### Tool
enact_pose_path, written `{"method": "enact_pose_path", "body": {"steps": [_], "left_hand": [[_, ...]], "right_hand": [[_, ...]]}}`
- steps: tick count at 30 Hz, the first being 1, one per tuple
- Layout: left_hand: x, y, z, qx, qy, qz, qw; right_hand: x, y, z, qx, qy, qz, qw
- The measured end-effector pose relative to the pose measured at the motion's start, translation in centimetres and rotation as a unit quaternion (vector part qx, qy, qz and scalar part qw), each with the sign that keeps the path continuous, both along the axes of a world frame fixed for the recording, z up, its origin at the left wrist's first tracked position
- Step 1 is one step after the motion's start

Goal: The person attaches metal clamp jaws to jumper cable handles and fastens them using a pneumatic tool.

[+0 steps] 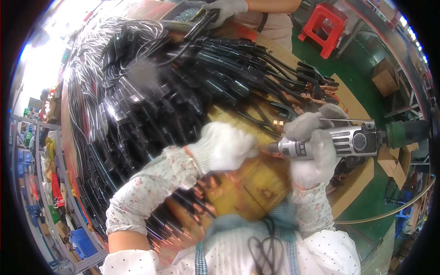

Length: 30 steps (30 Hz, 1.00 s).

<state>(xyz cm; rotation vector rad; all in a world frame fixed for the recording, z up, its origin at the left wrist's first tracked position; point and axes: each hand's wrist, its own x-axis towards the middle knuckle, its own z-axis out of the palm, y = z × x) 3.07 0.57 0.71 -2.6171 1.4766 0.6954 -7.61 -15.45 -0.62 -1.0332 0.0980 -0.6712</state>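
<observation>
Silver clads the barrel-shaped power tool (343, 144) that the grey-gloved right hand (321, 160) clasps near the yellow worktop (266, 183)'s right edge, likely steadying its nose beside the white-gloved left hand (229, 146), whose grip I cannot tell.

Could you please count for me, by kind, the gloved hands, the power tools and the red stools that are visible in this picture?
Gloved hands: 3 (the wearer's left hand and right hand, plus a co-worker's hand)
Power tool: 1
Red stool: 1
Total: 5
</observation>
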Motion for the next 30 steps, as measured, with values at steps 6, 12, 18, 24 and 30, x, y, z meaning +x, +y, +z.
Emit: {"method": "enact_pose_path", "body": {"steps": [6, 12, 18, 24, 30], "left_hand": [[0.0, 0.3, -0.4, -0.036, -0.002, -0.010, 0.999], [0.1, 0.8, -0.7, -0.063, -0.009, -0.006, 0.998], [0.2, 0.8, -0.8, -0.079, -0.012, -0.015, 0.997], [0.1, 0.6, -0.5, -0.065, -0.004, -0.008, 0.998], [-0.1, 0.5, -0.7, -0.053, -0.014, -0.001, 0.999]], "right_hand": [[-0.5, 0.3, 0.1, 0.007, -0.025, 0.010, 1.000], [-0.4, 1.3, 1.2, -0.024, 0.001, 0.009, 1.000], [-0.2, 1.6, 1.3, 0.020, -0.020, -0.009, 1.000], [-0.2, 1.2, 1.1, -0.006, -0.025, 0.017, 1.000], [0.7, 1.1, 1.8, -0.101, 0.053, 0.049, 0.992]]}}
